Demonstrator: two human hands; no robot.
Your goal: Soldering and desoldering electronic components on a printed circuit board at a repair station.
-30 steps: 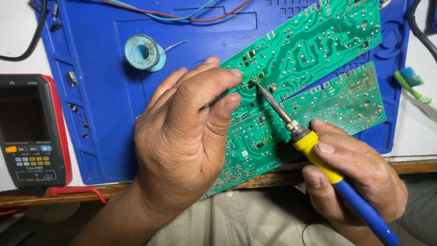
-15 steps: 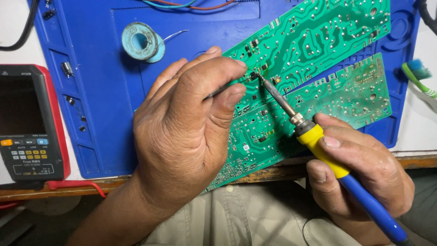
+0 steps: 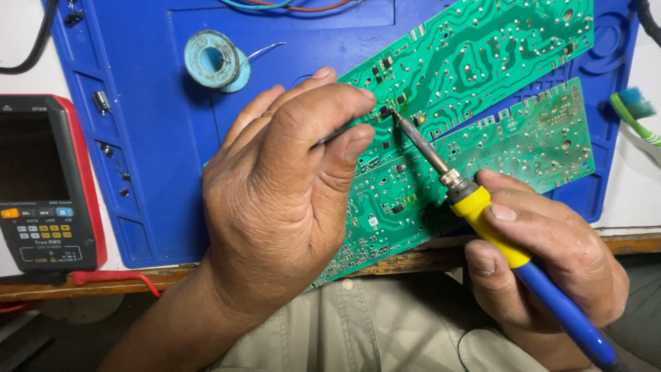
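A green circuit board (image 3: 475,62), flat and glossy with pale traces and rows of silvery solder dots, lies slantwise on a blue silicone work mat (image 3: 151,172), partly over a second green board (image 3: 523,141). Small dark components sit near its lower edge, and there the metal tip of a soldering iron (image 3: 482,210) touches the board. The right hand (image 3: 544,262) has its grip closed around the iron's yellow collar and blue handle, low and to the right of the joint. The left hand (image 3: 282,200) pinches thin dark tweezers (image 3: 337,134) between thumb and forefinger, their point meeting the same spot. A spool of solder wire (image 3: 213,58) rests on the mat above the left hand. A red-edged multimeter (image 3: 41,186) lies at the desk's left; a green brush (image 3: 633,114) lies at the right.
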